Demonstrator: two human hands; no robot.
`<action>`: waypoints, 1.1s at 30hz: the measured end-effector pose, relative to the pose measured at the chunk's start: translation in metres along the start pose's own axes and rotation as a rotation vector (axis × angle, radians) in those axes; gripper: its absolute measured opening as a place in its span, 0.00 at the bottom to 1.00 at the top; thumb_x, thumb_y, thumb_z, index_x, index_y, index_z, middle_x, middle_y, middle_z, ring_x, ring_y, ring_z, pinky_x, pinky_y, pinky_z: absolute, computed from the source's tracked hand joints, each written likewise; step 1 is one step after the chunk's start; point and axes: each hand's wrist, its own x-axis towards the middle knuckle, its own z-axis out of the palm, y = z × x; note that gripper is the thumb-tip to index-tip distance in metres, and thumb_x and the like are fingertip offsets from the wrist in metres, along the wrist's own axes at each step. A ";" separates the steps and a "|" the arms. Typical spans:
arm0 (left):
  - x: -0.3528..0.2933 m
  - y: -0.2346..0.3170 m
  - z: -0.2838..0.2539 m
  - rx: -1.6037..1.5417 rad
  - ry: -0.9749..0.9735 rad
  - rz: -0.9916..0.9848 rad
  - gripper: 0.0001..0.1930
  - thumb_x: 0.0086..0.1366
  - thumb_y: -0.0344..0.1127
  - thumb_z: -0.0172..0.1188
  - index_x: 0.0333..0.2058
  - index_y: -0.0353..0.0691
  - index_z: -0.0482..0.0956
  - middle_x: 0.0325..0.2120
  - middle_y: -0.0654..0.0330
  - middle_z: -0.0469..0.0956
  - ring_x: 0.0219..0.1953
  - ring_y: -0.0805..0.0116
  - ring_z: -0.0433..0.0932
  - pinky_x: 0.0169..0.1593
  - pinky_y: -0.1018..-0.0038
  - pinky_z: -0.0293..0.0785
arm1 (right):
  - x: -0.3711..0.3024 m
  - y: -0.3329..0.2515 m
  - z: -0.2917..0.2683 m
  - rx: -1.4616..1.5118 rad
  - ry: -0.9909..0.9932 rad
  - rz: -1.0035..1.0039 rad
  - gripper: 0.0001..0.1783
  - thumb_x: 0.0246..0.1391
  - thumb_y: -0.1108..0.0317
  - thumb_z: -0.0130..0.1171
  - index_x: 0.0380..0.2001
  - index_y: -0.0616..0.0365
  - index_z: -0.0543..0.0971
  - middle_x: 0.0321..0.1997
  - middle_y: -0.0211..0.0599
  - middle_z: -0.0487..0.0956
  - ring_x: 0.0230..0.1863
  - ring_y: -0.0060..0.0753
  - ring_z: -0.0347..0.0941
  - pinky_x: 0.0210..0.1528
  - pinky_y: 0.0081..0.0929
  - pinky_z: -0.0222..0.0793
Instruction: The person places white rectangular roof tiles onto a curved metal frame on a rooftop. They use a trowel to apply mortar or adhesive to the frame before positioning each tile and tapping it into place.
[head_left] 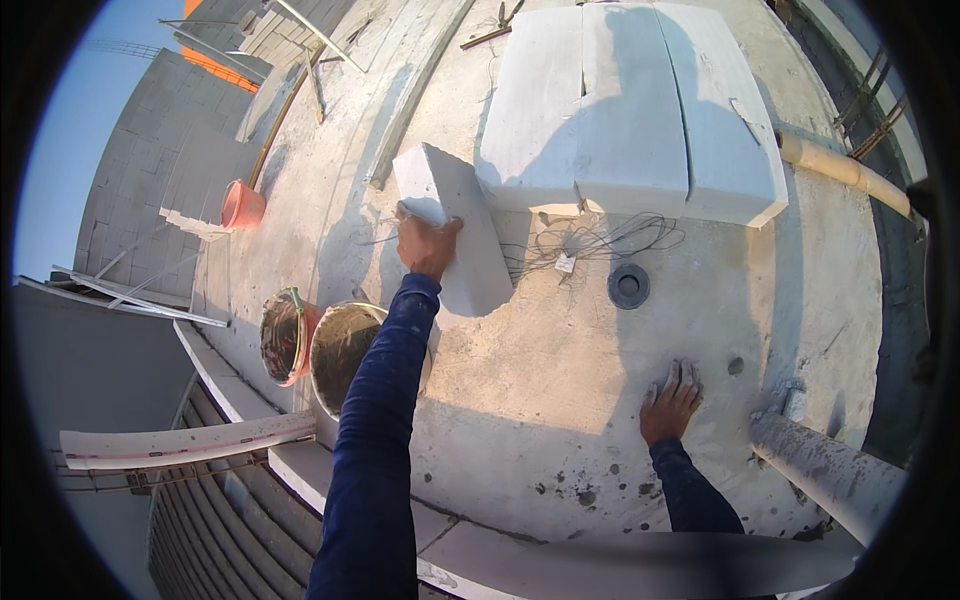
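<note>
My left hand [428,243] reaches forward and grips the edge of a white building block [463,235], which stands on the concrete slab. Part of that grip is hidden behind the back of my hand. Farther out lie several larger white blocks [630,110] side by side, with a shadow across them. Down at the right, my right hand [671,403] rests with its fingers stretched out on the bare concrete [560,480], holding nothing.
Left of the block stand a mortar-smeared bucket [345,360] and a red bucket [290,340]. Another red bucket [243,206] is farther off. Thin wire [600,240] lies tangled near a round grey pipe opening [629,286]. Pipes [840,170] jut in at right. The slab edge [235,385] drops off at left.
</note>
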 end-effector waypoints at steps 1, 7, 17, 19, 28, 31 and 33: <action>-0.027 -0.006 -0.013 -0.054 0.058 0.028 0.56 0.48 0.47 0.76 0.65 0.19 0.54 0.50 0.33 0.77 0.52 0.41 0.79 0.59 0.59 0.73 | 0.000 0.000 -0.002 -0.022 -0.008 0.002 0.36 0.59 0.59 0.57 0.67 0.65 0.62 0.73 0.54 0.59 0.76 0.56 0.49 0.76 0.58 0.41; -0.223 -0.020 -0.143 -0.473 0.287 0.292 0.53 0.49 0.38 0.77 0.66 0.20 0.53 0.61 0.34 0.66 0.63 0.47 0.68 0.67 0.62 0.61 | -0.008 -0.004 -0.004 0.001 -0.045 0.000 0.40 0.58 0.53 0.58 0.68 0.64 0.62 0.73 0.50 0.60 0.76 0.55 0.50 0.75 0.60 0.43; -0.562 0.055 -0.409 -0.198 -0.173 0.581 0.46 0.63 0.51 0.69 0.67 0.23 0.58 0.63 0.36 0.66 0.64 0.46 0.67 0.67 0.50 0.64 | -0.037 -0.006 -0.239 0.807 -0.443 -0.143 0.34 0.66 0.44 0.49 0.51 0.71 0.77 0.46 0.60 0.82 0.51 0.60 0.78 0.55 0.48 0.72; -0.611 0.070 -0.432 -0.257 -0.366 0.310 0.49 0.51 0.32 0.78 0.67 0.23 0.58 0.61 0.39 0.69 0.63 0.47 0.69 0.66 0.54 0.66 | -0.111 0.024 -0.326 1.057 -0.243 -0.282 0.28 0.65 0.49 0.52 0.50 0.67 0.77 0.41 0.55 0.82 0.47 0.58 0.79 0.51 0.46 0.73; -0.760 0.140 -0.333 -0.099 -0.733 0.816 0.53 0.42 0.33 0.77 0.67 0.30 0.58 0.58 0.38 0.68 0.57 0.45 0.69 0.64 0.57 0.61 | -0.491 0.344 -0.442 0.353 -0.547 0.662 0.24 0.61 0.51 0.53 0.46 0.61 0.80 0.45 0.56 0.82 0.49 0.57 0.80 0.52 0.53 0.75; -0.821 0.203 -0.285 -0.186 -0.860 1.047 0.53 0.37 0.38 0.77 0.63 0.28 0.63 0.50 0.36 0.77 0.47 0.43 0.81 0.56 0.57 0.74 | -0.646 0.463 -0.441 0.270 -0.565 0.934 0.22 0.57 0.55 0.53 0.39 0.63 0.84 0.43 0.60 0.83 0.48 0.61 0.81 0.54 0.51 0.75; -0.865 0.249 -0.258 -0.172 -0.977 1.112 0.52 0.38 0.39 0.78 0.63 0.27 0.63 0.48 0.37 0.78 0.48 0.43 0.80 0.56 0.58 0.74 | -0.749 0.517 -0.426 0.263 -0.208 1.157 0.21 0.56 0.56 0.55 0.38 0.65 0.84 0.45 0.56 0.84 0.47 0.61 0.81 0.52 0.50 0.77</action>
